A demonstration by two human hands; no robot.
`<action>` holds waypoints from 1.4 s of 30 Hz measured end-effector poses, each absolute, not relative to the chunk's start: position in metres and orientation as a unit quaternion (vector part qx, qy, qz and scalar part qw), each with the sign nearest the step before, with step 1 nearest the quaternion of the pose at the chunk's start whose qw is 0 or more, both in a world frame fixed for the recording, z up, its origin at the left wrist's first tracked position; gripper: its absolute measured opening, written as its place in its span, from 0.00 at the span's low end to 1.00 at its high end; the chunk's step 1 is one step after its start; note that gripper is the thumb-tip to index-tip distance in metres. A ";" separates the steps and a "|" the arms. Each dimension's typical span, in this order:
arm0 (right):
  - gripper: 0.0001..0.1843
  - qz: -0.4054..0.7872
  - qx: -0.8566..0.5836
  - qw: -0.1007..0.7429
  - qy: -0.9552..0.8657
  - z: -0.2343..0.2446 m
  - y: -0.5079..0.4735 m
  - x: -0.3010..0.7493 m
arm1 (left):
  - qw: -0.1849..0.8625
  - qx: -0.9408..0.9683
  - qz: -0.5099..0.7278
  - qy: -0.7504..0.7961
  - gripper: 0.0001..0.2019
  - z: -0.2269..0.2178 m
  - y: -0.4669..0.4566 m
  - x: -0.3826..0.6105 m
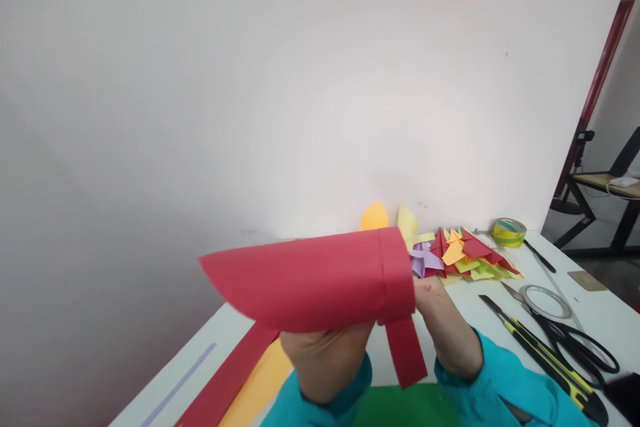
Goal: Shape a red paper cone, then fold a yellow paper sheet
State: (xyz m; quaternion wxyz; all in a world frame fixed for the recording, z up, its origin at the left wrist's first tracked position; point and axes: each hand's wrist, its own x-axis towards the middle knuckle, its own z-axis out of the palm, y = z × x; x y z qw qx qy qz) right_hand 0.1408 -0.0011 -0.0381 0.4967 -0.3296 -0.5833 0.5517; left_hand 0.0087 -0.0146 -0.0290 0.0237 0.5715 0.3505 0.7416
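At the far left of the table [226, 331], a purple strip [179, 383] lies beside a red strip [233, 373], next to an orange sheet [263, 383]. Above them is the tube [305, 283], rolled from red paper, held up off the table, its pointed end leftward. The left hand [325, 350] holds it from below. A red band [399, 273] wraps its right end, a tail hanging down over a green sheet [403, 407]. The right hand [445, 323] is at that end, fingers hidden behind it; I cannot tell how tightly they close. Beyond lie folded papers [467, 253], then tape [509, 233], a cutter [543, 353] and scissors [563, 335].
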 end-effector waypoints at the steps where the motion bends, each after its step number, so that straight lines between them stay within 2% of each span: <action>1: 0.21 0.553 -0.343 0.498 -0.573 -0.037 0.000 0.142 | -0.011 0.565 0.749 0.345 0.19 -0.028 -0.014 0.007; 5: 0.18 0.475 -0.381 0.576 -0.546 -0.036 0.001 0.149 | -0.066 0.568 0.737 0.360 0.10 -0.018 -0.009 0.004; 10: 0.18 0.438 -0.269 0.657 -0.551 -0.031 -0.016 0.156 | -0.021 0.598 0.709 0.374 0.03 -0.015 0.001 0.005; 16: 0.19 0.481 -0.248 0.605 -0.584 -0.030 -0.024 0.158 | 0.006 0.649 0.664 0.372 0.04 -0.013 0.002 0.008; 20: 0.21 0.525 -0.237 0.573 -0.583 -0.029 -0.020 0.155 | 0.042 0.710 0.621 0.329 0.13 -0.009 0.000 0.011; 25: 0.21 0.512 -0.261 0.584 -0.574 -0.027 -0.017 0.153 | 0.103 0.708 0.615 0.332 0.10 -0.008 -0.001 0.013; 32: 0.23 0.369 -0.308 0.590 -0.648 -0.028 -0.023 0.150 | 0.277 0.644 0.622 0.350 0.06 -0.010 -0.001 0.014; 37: 0.19 0.252 -0.265 0.590 -0.720 -0.029 -0.030 0.146 | 0.370 0.560 0.653 0.350 0.05 -0.014 0.002 0.013; 42: 0.17 0.173 -0.206 0.596 -0.756 -0.023 -0.041 0.142 | 0.392 0.491 0.689 0.361 0.09 -0.012 0.005 0.014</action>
